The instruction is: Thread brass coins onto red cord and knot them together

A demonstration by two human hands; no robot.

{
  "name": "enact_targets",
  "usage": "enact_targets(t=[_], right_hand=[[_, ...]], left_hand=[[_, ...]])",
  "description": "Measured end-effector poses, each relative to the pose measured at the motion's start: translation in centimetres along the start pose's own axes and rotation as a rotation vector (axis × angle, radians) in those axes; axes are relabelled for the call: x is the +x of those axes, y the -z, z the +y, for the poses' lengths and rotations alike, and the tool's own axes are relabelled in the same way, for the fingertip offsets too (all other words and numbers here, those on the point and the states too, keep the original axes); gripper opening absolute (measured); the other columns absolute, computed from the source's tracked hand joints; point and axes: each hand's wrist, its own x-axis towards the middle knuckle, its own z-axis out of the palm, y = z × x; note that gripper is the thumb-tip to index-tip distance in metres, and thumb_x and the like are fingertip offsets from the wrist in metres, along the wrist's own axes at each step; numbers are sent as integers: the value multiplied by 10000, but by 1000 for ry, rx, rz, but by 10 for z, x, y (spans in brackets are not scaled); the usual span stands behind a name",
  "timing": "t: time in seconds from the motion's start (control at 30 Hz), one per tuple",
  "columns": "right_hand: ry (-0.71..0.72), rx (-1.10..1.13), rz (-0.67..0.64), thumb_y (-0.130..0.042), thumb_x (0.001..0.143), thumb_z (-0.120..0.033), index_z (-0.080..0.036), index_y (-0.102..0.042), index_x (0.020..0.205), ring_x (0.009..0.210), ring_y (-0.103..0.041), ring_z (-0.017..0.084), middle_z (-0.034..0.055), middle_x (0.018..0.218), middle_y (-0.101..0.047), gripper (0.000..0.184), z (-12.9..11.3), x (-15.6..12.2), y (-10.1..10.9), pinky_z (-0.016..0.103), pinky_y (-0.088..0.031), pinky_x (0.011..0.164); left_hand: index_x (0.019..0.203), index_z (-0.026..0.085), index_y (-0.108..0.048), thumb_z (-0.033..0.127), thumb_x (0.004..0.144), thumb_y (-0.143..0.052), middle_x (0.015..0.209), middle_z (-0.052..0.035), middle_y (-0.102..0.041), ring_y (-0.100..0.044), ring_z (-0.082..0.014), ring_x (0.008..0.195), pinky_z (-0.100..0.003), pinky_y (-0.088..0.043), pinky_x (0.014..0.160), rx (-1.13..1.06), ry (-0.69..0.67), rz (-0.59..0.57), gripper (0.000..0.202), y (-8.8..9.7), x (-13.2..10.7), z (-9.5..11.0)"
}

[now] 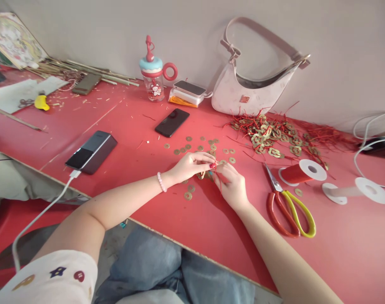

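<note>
My left hand (189, 167) and my right hand (230, 185) meet over the red table, fingertips pinched together. Between them runs a thin red cord (220, 181), with its end hanging below my right fingers. A few brass coins (201, 174) show under my left fingers, seemingly on the cord, though the fingers partly cover them. Loose round brass coins (188, 195) with holes lie scattered around both hands. To the right are scissors (277, 185) with one red and one yellow handle, next to a spool of red cord (301, 172).
Behind, a heap of coins tied with red cord (268, 135) lies before a pale handbag (243, 93). A nearly bare spool (353, 192) sits at right. Further left are a black phone (172, 122), a cup with a straw (153, 80) and a charging device (91, 152) with a white cable.
</note>
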Motion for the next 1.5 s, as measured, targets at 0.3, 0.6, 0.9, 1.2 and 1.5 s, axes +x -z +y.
enact_targets(t=[0.3,0.6,0.9,1.2,1.5], right_hand=[[49,15,196,-520,807,-102,-214,-636,870,730,-616,130,26,768,-650,173,-6,-6,4,258,-494,668],[-201,64,340,-501,842,-242,-225,-670,942,942,-624,170,41,974,-677,198,1,-3,5,328,-506,839],[-482,276,382,-554,796,-345,-175,-685,826,638,-644,155,49,750,-700,217,-5,-1,6,327,-549,677],[-492,258,60,-585,761,-323,-178,-638,527,467,-528,111,8,493,-598,280,-10,0,12,244,-442,512],[-468,234,-308,-518,804,-422,-146,-614,524,462,-495,87,16,507,-591,405,-8,-1,2,208,-389,491]], left_hand=[[893,139,-680,348,789,-577,944,-79,-656,-608,-124,776,-247,-491,698,277,-1,161,256,2,5,-5],[833,160,-684,245,800,-571,888,-62,-667,-621,-140,823,-295,-506,778,459,-127,189,146,4,5,-8],[826,147,-681,224,799,-563,902,-69,-663,-618,-140,828,-303,-503,791,481,-105,197,144,5,5,-9],[740,154,-673,229,813,-535,875,-54,-664,-606,-140,829,-302,-503,782,528,-124,201,173,5,5,-8],[843,134,-661,224,821,-529,922,-69,-630,-576,-81,616,-226,-502,558,484,-193,178,161,-2,-1,-3]])
